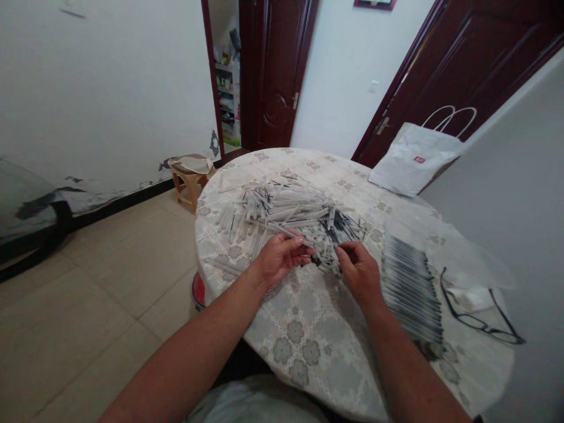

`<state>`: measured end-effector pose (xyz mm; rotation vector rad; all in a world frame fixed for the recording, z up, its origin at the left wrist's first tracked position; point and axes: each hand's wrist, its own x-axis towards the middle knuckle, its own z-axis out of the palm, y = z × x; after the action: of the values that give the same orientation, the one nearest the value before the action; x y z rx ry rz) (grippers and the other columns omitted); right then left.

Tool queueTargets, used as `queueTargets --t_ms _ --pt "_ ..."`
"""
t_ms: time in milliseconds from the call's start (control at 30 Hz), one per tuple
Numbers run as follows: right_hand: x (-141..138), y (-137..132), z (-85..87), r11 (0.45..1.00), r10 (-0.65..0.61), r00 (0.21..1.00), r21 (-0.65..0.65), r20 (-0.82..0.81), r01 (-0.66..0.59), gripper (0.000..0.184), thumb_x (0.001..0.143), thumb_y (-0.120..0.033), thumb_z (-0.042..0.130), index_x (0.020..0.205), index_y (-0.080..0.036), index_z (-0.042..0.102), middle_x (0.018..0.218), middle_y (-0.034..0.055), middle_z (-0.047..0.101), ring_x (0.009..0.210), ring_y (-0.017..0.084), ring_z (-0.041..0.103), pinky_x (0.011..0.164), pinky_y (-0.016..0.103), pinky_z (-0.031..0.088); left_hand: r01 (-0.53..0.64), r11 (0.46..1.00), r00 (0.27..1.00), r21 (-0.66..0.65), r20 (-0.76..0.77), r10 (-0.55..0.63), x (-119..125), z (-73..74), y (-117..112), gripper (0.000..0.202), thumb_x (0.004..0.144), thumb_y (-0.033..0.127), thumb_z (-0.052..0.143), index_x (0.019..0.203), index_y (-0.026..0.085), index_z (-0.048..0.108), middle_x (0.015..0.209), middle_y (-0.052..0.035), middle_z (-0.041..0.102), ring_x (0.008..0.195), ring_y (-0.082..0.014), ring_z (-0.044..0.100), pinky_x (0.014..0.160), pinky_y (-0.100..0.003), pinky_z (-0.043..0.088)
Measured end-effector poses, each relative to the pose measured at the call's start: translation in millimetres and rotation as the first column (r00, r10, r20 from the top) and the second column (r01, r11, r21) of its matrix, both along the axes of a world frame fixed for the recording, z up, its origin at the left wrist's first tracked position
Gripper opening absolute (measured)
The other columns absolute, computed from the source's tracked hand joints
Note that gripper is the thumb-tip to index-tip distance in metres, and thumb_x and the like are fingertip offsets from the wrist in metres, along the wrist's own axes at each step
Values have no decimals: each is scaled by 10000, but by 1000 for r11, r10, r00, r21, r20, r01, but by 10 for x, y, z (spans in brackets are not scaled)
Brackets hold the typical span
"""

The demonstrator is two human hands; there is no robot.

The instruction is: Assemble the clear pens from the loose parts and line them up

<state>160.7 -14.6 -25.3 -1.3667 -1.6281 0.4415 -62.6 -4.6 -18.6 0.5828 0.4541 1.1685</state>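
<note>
My left hand (282,258) is closed around a slim, whitish translucent tube (275,227), which points away to the upper left. To its right, my right hand (359,271) is closed in a pinch at the near edge of the pile. Whatever lies between its fingertips is too small to make out; thin black sticks (338,224) lie just beyond them. Both hands are in front of a loose pile of whitish tubes (295,205). Beside my right forearm lies a neat row of pale sticks with dark ends (412,288).
A flowered cloth covers the round table (299,346). Black-framed glasses (478,323) rest at the right, near clear plastic film (467,252). A white paper bag (416,158) stands at the back right. Beyond the table's left edge is a stool (190,182).
</note>
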Motion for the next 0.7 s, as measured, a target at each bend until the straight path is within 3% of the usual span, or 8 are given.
queueTargets --t_ms 100,233,467,700 --pt "130 76 28 995 -5 937 97 350 -31 190 937 -332 581 972 -193 705 928 74 698 848 214 638 797 336 487 -123 992 992 -18 39 123 -30 -5 54 256 741 188 838 880 153 626 879 -64 766 803 -219 766 634 -284 614" --pt "145 55 27 987 140 802 -20 581 -159 174 959 -246 549 964 -198 717 935 80 674 883 217 636 804 318 473 -181 983 983 -39 18 181 -34 -30 88 232 751 172 823 882 154 631 903 -69 772 843 -237 773 650 -289 616" --pt "-266 -108 35 976 219 600 -185 770 -119 235 1010 -252 514 1090 -263 735 1049 61 667 856 187 648 674 274 424 -238 969 971 -62 -4 238 -26 -47 118 249 738 190 835 886 147 639 918 -68 769 858 -242 772 652 -295 621" --pt "-542 -117 -7 970 240 538 -226 808 -93 261 1039 -400 489 1084 -248 696 1079 64 667 923 191 658 710 270 435 -251 967 968 -52 -12 250 -12 -34 105 263 726 198 849 881 153 641 890 -54 762 844 -227 768 647 -280 614"
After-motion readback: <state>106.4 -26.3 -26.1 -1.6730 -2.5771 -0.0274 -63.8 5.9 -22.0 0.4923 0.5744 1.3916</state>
